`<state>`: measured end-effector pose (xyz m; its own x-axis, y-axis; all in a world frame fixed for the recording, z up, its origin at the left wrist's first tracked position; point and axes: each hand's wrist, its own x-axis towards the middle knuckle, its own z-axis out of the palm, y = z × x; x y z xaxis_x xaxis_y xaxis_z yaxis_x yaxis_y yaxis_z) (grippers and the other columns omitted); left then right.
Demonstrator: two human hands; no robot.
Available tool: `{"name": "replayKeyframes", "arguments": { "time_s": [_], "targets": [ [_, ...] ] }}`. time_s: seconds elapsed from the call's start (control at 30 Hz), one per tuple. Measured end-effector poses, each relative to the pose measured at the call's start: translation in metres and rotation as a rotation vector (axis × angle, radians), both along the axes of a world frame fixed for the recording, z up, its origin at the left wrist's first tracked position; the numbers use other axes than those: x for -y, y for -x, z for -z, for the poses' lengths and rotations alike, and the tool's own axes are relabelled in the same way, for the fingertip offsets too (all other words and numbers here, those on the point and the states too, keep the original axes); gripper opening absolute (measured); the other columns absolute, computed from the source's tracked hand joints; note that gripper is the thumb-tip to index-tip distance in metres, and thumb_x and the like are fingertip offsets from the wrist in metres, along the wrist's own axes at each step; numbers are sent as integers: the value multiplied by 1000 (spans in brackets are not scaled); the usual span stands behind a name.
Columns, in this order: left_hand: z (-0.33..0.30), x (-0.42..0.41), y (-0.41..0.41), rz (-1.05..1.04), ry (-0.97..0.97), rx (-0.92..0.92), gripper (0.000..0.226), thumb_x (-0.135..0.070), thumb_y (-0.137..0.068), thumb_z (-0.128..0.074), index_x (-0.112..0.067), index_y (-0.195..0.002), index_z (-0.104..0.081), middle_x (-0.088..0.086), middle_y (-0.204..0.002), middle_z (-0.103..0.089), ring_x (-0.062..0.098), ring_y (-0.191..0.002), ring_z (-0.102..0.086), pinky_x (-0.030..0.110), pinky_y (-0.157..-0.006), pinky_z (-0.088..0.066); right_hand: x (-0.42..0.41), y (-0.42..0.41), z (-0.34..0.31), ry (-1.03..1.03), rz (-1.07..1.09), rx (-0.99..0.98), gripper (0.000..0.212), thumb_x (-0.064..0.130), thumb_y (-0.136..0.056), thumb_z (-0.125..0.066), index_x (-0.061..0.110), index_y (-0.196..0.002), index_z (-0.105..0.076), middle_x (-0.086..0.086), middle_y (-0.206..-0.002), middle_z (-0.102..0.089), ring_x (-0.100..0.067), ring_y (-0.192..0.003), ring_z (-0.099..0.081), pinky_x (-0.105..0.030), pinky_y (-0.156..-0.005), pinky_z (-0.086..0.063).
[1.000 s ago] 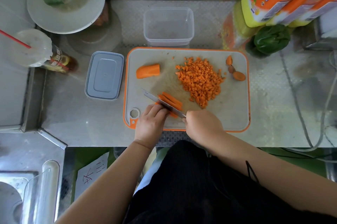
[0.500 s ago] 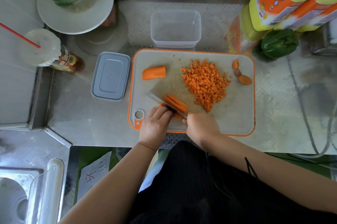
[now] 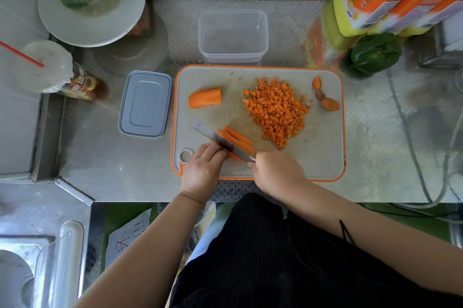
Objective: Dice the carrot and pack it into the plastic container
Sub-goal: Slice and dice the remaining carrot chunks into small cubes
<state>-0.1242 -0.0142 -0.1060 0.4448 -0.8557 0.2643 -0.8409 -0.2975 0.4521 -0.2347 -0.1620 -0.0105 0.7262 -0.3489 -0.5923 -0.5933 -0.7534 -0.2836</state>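
**Currently on the board: carrot strips under the knife**

Presently listed, from my side of the counter:

- Cutting board (image 3: 323, 157), orange-rimmed, at the counter's near edge, middle.
- My left hand (image 3: 204, 169), near-left corner of the board, fingers curled down onto the near ends of the carrot strips (image 3: 238, 139), pinning them.
- My right hand (image 3: 275, 172), near edge of the board, wrapped tight round the handle of the knife (image 3: 218, 138). The blade runs away to the left across the strips.
- Diced carrot (image 3: 275, 112), one heap, centre-right of the board.
- Uncut carrot piece (image 3: 205, 98), far-left part of the board, well apart from the strips.
- Carrot trimmings (image 3: 325, 97), three, far-right corner of the board.
- Plastic container (image 3: 233, 36), just beyond the board's far edge, nothing in it.
- Container lid (image 3: 145, 104), flat on the counter just left of the board.

Change over the last second: very little. Both hands hold as before, the blade still lies across the same strips, and the heap looks no bigger. My reading: I am mid-cut on this bundle, lengthwise work it seems, with crosswise dicing to follow. The uncut piece waits after that. Packing has not begun; the task stands roughly halfway.
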Motion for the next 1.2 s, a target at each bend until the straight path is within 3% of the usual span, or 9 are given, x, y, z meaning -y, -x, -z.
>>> {"name": "replayKeyframes", "arguments": {
  "time_s": [0.17, 0.43, 0.63, 0.77, 1.0, 1.2],
  "targets": [
    [5, -1, 0, -3, -10, -6, 18, 2, -84, -62, -8, -95, -74, 6, -96, -69, 26, -90, -60, 38, -71, -56, -1, -2, 3, 8, 4, -64, 18, 20, -98, -47, 9, -103, -60, 1, -64, -42, -25, -64, -51, -31, -54, -37],
    [7, 0, 1, -27, 8, -28, 17, -3, -87, -58, -6, -95, -74, 7, -95, -67, 25, -94, -57, 35, -78, -54, -4, -9, -4, 40, -30, -150, 11, 10, -97, -47, 9, -100, -58, 0, -64, -42, -17, -55, -41, -29, -49, -31],
    [8, 1, 2, -55, 24, -53, 19, -4, -89, -56, -6, -94, -74, 8, -96, -67, 25, -96, -56, 32, -81, -52, -6, -13, -1, 23, -2, -190, 10, 9, -96, -49, 9, -100, -58, 1, -65, -43, -21, -61, -47, -29, -51, -33],
    [11, 0, 1, -51, 18, -68, 17, 0, -85, -60, -5, -96, -73, 9, -98, -67, 26, -97, -57, 33, -84, -51, -8, -17, 0, 21, 21, -207, 17, 4, -93, -47, 9, -105, -57, 1, -67, -40, -24, -71, -50, -33, -62, -41],
    [11, 1, -1, -40, 26, -60, 16, 0, -84, -63, -5, -95, -73, 10, -98, -67, 25, -97, -56, 32, -86, -50, -12, -20, 8, 8, 66, -189, 15, 13, -97, -47, 9, -106, -58, -2, -76, -49, -27, -83, -61, -32, -64, -42],
    [10, 0, -1, -35, 29, -71, 16, 0, -85, -64, -5, -96, -74, 10, -99, -68, 26, -98, -56, 32, -85, -50, -14, -16, 14, -13, 89, -154, 12, 15, -99, -45, 8, -102, -54, -6, -83, -56, -28, -82, -63, -32, -62, -40]
  ]
}}
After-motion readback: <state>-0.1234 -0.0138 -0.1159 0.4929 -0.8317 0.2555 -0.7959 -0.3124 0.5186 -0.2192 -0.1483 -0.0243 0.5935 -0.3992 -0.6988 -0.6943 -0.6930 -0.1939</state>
